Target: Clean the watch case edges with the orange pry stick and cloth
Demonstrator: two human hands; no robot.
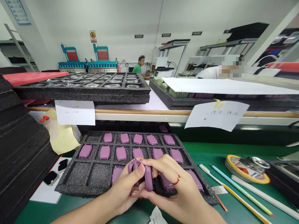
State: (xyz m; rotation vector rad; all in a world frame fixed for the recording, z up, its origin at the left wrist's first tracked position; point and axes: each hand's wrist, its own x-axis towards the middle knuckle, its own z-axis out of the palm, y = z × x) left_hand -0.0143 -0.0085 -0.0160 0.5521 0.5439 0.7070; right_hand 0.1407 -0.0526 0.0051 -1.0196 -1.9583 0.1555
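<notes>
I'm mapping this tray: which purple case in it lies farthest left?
The middle row's leftmost case; the other purple cases all sit farther right.

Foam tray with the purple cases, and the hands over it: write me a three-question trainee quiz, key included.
1. What does the right hand hold: A) a pencil, B) a purple case, C) a paper label?
2. True or false: that hand wears a red ring.
3. Fill in: seen from the head camera, the toothbrush lies to the ___ of the black foam tray.
Key: 1 B; 2 true; 3 right.
</notes>
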